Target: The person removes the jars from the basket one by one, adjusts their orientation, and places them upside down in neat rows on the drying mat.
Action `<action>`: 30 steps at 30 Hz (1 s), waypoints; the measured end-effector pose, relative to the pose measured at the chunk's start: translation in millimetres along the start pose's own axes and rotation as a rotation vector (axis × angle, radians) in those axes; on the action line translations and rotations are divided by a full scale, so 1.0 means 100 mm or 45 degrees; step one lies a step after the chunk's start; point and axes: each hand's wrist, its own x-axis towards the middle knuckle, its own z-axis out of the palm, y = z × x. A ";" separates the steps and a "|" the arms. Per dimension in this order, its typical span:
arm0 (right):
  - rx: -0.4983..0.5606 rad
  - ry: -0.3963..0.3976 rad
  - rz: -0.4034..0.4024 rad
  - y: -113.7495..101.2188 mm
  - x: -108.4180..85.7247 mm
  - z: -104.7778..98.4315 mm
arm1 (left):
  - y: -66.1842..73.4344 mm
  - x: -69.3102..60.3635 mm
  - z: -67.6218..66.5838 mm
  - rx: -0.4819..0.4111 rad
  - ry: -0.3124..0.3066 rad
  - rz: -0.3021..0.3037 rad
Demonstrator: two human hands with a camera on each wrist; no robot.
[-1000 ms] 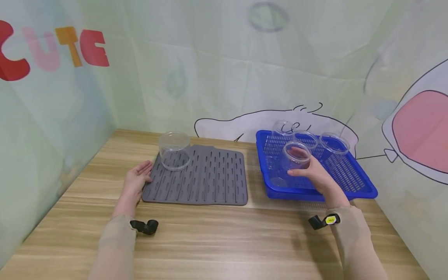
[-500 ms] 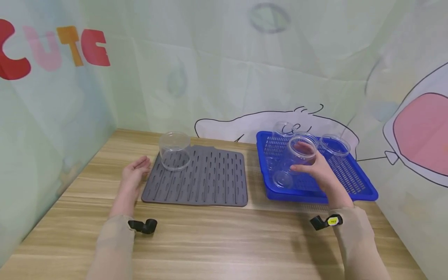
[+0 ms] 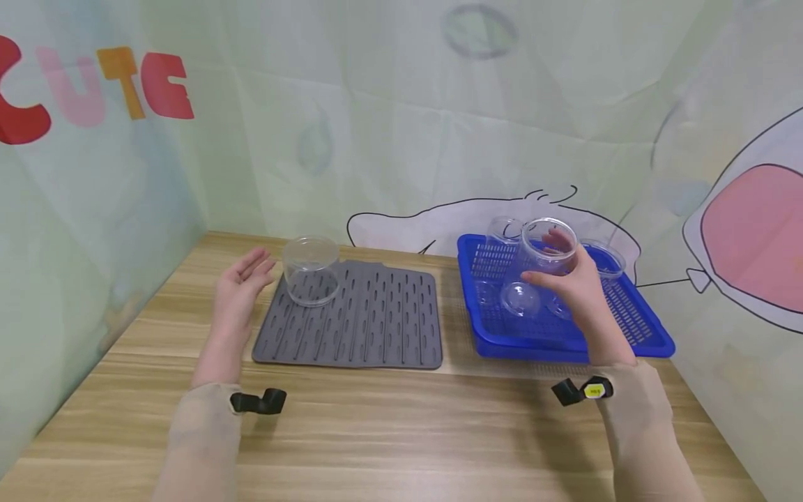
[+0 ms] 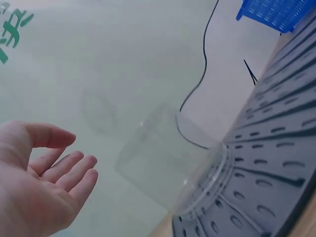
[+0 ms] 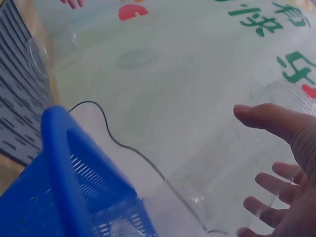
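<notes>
My right hand [image 3: 582,293] holds a tall clear plastic jar [image 3: 524,265] above the blue basket. The jar is mouth up and slightly tilted, its thumb side towards the mat. In the right wrist view, the thumb and fingers [image 5: 269,211] curve around the see-through wall. My left hand [image 3: 237,296] hovers left of the grey drying mat [image 3: 376,335], fingers loosely extended and holding nothing. Close to it, a wide clear jar [image 3: 311,275] stands upside down on the mat's far left corner; the left wrist view shows its ringed rim [image 4: 222,170] against the mat.
The blue plastic basket [image 3: 479,335] stands right of the mat. Inside it are more clear jars, including one at the back left [image 3: 500,240] and a wide one [image 3: 607,259] partly behind my right hand. A printed curtain [image 3: 401,125] closes off the back.
My right hand has raised the jar upward and slightly right, its base rising from low in the basket. My left hand has lifted away from the mat's left edge.
</notes>
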 end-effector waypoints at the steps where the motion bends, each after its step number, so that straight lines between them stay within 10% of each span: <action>1: -0.002 0.023 -0.004 -0.04 0.00 0.01 | 0.03 -0.02 0.03 -0.004 -0.011 0.010; 11: -0.041 0.233 -0.225 -0.45 0.01 0.19 | 0.24 -0.20 0.36 0.077 -0.175 0.177; 30: -0.501 0.439 -0.800 -0.78 -0.04 1.21 | 0.09 -0.33 0.84 0.104 -0.409 0.305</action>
